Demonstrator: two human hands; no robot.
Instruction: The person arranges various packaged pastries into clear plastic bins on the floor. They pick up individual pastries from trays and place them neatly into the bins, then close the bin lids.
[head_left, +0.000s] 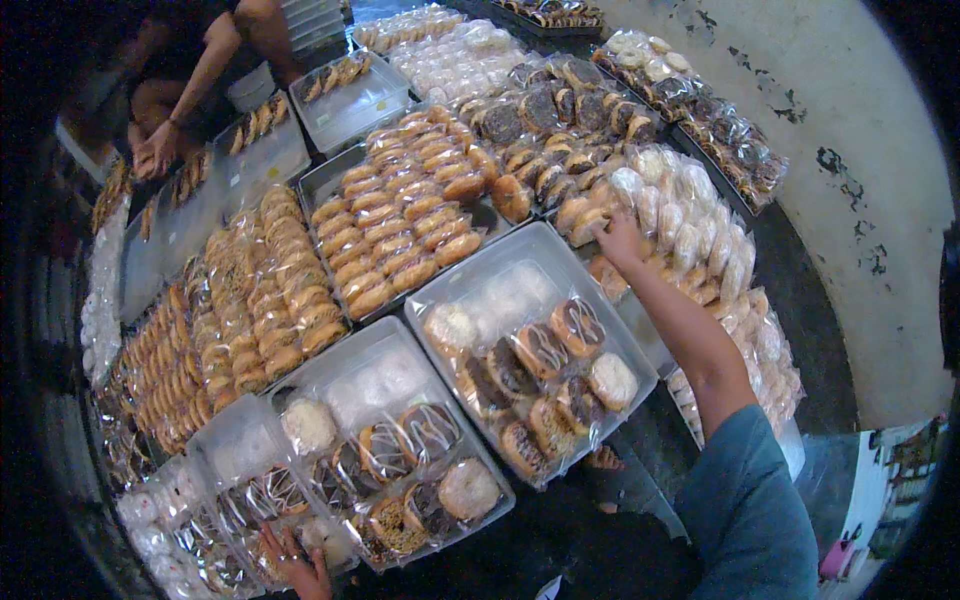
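Note:
My right hand reaches to the upper right, its fingers on a wrapped bun at the edge of a pile of wrapped pale buns; how firmly it grips cannot be told. At the bottom left, my left hand rests with fingers apart on the wrapped doughnuts in a clear plastic box. Between the hands stand two more clear boxes: the upper one and the lower one. Both hold wrapped chocolate-striped, nut-topped and white-coated doughnuts.
Beyond the boxes, a dark tray holds rows of filled buns. Rows of topped buns stand left of it, wrapped chocolate buns behind. Another person's hand is at the upper left, near partly filled boxes. Dark trays line the right.

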